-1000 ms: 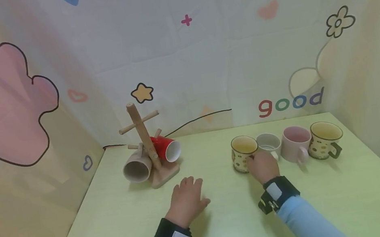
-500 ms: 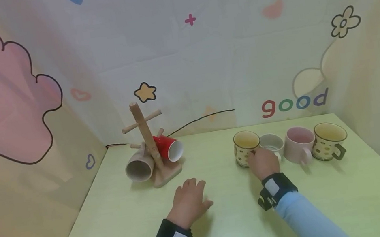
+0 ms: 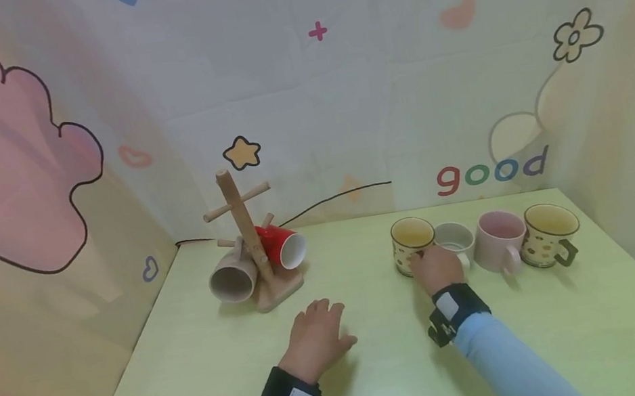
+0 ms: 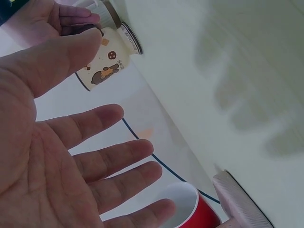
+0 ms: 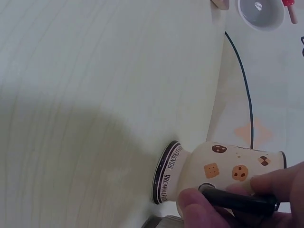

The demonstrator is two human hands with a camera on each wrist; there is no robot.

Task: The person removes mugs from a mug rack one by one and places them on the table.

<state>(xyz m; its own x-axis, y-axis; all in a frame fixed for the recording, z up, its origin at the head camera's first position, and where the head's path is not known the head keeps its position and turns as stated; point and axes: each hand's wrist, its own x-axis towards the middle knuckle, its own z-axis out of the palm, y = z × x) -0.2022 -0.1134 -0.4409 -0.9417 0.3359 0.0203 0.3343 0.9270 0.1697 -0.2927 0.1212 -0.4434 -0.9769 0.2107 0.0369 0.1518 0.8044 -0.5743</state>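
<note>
Over the pale tabletop (image 3: 380,366), perhaps touching it, a cookie-print mug (image 5: 223,164) was held just ahead of the right hand (image 3: 438,269), pinched by its dark handle (image 5: 237,199). It was judged stiff, smooth and breakable, best grasped there. The left hand (image 3: 313,342) was spread, with nothing held.

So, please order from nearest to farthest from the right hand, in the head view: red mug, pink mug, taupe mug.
1. Pink mug: right of the right hand.
2. Red mug: left, on wooden mug tree.
3. Taupe mug: farther left, also there.
</note>
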